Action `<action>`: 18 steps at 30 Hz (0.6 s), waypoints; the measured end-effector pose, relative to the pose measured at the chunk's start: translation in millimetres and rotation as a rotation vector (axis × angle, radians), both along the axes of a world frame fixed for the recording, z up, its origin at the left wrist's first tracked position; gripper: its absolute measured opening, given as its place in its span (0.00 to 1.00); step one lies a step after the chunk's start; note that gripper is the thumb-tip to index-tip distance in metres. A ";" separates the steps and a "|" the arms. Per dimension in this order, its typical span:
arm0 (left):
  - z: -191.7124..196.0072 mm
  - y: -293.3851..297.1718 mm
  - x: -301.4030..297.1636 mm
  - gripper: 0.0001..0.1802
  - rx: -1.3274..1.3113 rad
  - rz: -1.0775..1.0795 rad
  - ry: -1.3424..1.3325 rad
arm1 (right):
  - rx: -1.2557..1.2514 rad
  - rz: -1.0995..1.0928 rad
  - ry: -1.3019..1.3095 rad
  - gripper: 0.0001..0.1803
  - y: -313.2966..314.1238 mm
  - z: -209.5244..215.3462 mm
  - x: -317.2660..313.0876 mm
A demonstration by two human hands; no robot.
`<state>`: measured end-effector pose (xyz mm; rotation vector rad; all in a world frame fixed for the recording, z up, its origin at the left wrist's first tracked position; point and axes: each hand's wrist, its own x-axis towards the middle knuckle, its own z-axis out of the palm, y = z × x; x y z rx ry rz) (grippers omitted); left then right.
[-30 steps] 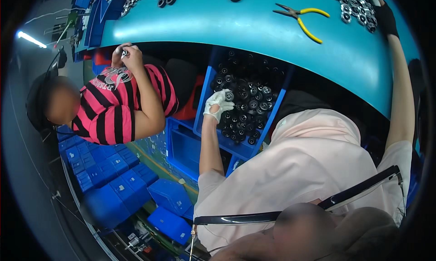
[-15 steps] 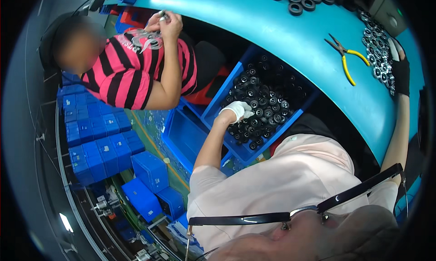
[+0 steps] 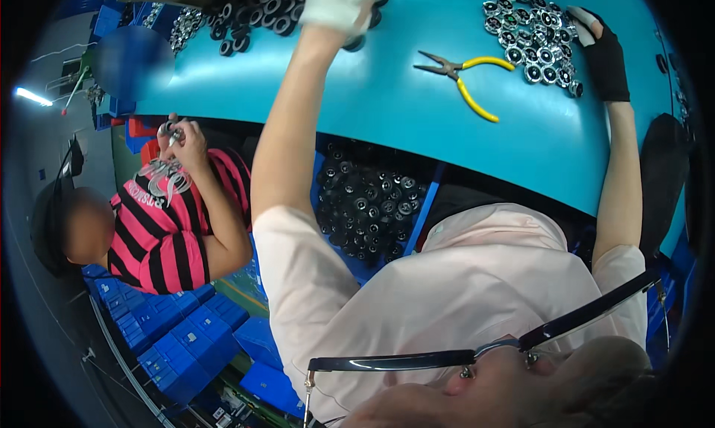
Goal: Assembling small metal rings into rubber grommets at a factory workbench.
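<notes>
My left hand (image 3: 339, 5), in a white glove, reaches to the far edge of the view over a heap of black rings (image 3: 279, 15). Motion smears it and its fingers are cut off, so I cannot tell what it holds. At the far right, my right hand (image 3: 607, 59), in a black glove with white-covered fingertips, rests on the table with its fingers stretched out. They lie beside a cluster of shiny chrome round parts (image 3: 532, 45) with dark centres. Pliers (image 3: 462, 71) with yellow handles lie with jaws apart between my two hands.
A blue crate (image 3: 426, 212) full of small black wheel-like parts (image 3: 365, 205) stands below the turquoise table (image 3: 395, 123). At left, a person in a striped shirt (image 3: 167, 219) handles a small metal part. Blue bins (image 3: 179, 346) are stacked behind them.
My left hand has left the crate of black parts and swung up over the table to the black rings. The view has turned rightward. My right hand stays by the chrome parts.
</notes>
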<state>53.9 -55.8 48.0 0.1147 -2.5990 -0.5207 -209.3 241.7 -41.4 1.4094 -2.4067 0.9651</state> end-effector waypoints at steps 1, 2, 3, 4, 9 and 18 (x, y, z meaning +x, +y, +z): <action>-4.8 -0.8 -24.6 0.14 0.481 0.098 0.091 | -0.007 0.035 0.013 0.19 -0.5 2.1 3.9; -2.0 -12.7 -56.7 0.14 0.285 0.046 0.163 | -0.023 0.040 -0.009 0.18 -2.8 4.6 7.1; -1.8 -22.7 -88.1 0.14 0.192 0.048 0.161 | -0.029 0.039 -0.027 0.18 -4.5 8.2 10.4; 1.0 -35.3 -122.8 0.16 0.074 0.086 0.164 | -0.028 0.036 -0.041 0.18 -5.5 12.0 14.2; -24.7 -103.0 -271.9 0.23 -0.209 0.239 -0.341 | 0.023 0.055 -0.066 0.20 -9.0 27.2 27.6; -55.8 -149.7 -275.1 0.16 -0.498 0.057 -0.130 | -0.037 -0.045 0.104 0.19 -18.3 5.6 18.7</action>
